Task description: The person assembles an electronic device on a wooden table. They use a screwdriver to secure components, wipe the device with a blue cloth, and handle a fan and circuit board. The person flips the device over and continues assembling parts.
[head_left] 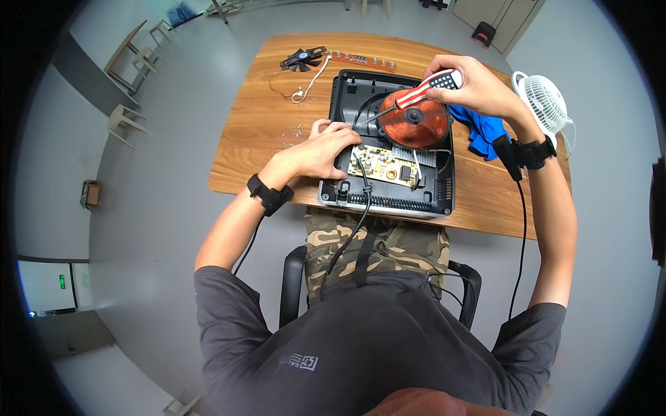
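Note:
An induction cooker's black base [444,197] lies opened on the wooden table in front of me. Inside it sit a round copper coil [399,133] and a pale circuit board [381,165] with a grey heat sink [416,157]. My right hand [472,87] is closed round the striped red and white handle of a screwdriver [414,96], above the coil. Its shaft slants down leftward toward the board's upper left corner, close to my left fingertips. My left hand [322,149] lies over the base's left side, thumb and fingers apart at the board's left edge. The screwdriver's tip contact is unclear.
Beyond the base are a black fan [303,59] and a narrow orange circuit strip [362,60] with a white cable. Small loose screws [295,132] lie left of it. A blue cloth [479,132] and a white desk fan [544,104] are at the right.

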{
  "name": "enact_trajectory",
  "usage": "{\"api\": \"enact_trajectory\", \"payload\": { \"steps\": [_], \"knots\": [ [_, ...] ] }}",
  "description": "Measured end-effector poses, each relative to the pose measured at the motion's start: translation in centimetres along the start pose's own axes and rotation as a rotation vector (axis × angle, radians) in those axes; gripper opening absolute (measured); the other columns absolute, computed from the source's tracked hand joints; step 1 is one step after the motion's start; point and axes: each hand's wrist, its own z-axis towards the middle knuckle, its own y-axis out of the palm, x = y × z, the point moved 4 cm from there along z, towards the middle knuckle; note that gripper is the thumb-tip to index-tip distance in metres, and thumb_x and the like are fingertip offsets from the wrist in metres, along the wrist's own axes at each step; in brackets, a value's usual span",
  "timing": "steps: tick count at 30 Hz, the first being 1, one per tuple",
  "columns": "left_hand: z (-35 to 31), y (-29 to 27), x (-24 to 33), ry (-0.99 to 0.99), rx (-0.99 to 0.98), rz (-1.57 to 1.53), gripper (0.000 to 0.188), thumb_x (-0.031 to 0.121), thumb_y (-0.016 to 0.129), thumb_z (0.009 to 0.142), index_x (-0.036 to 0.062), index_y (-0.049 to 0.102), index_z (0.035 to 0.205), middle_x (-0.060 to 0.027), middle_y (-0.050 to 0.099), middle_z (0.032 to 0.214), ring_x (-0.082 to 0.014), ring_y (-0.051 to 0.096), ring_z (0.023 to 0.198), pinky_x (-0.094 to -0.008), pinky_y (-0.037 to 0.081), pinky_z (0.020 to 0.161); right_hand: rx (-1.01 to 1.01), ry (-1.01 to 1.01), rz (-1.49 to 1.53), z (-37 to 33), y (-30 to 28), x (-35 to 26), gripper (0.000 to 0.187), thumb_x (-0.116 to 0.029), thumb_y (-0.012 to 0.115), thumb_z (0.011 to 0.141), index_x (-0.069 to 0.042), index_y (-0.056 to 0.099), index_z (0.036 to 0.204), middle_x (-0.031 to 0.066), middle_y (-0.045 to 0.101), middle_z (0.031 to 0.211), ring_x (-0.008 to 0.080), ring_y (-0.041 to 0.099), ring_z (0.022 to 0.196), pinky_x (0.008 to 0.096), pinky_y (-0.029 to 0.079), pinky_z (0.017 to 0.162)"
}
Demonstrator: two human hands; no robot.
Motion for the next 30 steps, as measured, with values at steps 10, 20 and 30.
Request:
{"api": "enact_trajectory", "payload": {
  "steps": [10, 20, 30],
  "knots": [
    [-0.1, 0.1, -0.7, -0.025, 0.011, -0.036, 0.074, 0.032, 0.087, 0.069, 0.0050, 0.060, 0.132, -0.0133, 0.053, 0.131, -0.0313, 0.038, 0.137, -0.0485, 0.019, 0.117, -0.227, -0.044, -0.041, 2.2, 2.6, -4.0, 0.035, -0.028, 0.075, 0.083, 0.000, 0.067, 0.102, 0.0080, 0.068, 0.086, 0.0153, 0.061, 0.078, 0.0304, 0.050, 0.071],
    [0.0, 0.5, -1.3, -0.015, -0.003, -0.120, 0.071, 0.028, 0.087, 0.068, 0.0049, 0.062, 0.130, -0.0112, 0.053, 0.124, -0.0296, 0.041, 0.131, -0.0444, 0.032, 0.111, -0.351, -0.145, -0.084, 3.7, 4.3, -6.8, 0.037, -0.027, 0.074, 0.078, 0.003, 0.066, 0.097, 0.0156, 0.065, 0.076, 0.0263, 0.063, 0.069, 0.0370, 0.050, 0.065],
    [-0.1, 0.3, -0.8, -0.062, -0.041, -0.084, 0.070, 0.027, 0.087, 0.069, 0.0073, 0.063, 0.132, -0.0101, 0.052, 0.127, -0.0294, 0.040, 0.131, -0.0457, 0.029, 0.113, -0.403, -0.273, -0.240, 3.6, 6.7, -9.4, 0.039, -0.028, 0.077, 0.079, 0.003, 0.068, 0.102, 0.0221, 0.070, 0.088, 0.0359, 0.069, 0.090, 0.0433, 0.055, 0.079]
  ]
}}
